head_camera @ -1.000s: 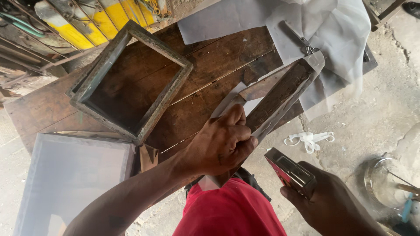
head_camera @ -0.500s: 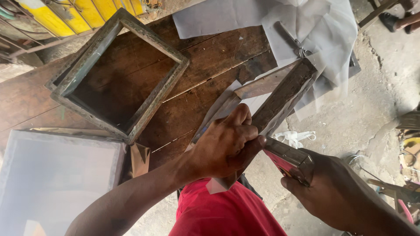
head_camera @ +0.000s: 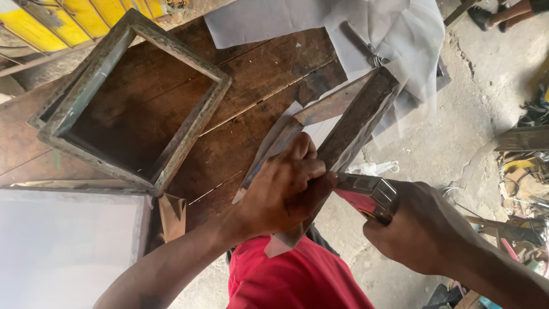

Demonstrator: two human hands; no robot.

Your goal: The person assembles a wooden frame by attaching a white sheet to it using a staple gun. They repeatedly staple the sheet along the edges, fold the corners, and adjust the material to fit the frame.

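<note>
Stapler's (head_camera: 366, 197) nose behind left hand (head_camera: 286, 189); meshed frame (head_camera: 63, 246) cut off bottom-left.

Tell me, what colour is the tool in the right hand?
Silver metal with a red body, seen from the head view.

Rough wooden frame (head_camera: 354, 123), glossy metal stapler (head_camera: 366, 194)

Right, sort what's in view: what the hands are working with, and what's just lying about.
In use: left hand, wooden frame with white mesh, right hand, staple gun.

Lying about: empty frame, meshed frame, scissors, table.
</note>
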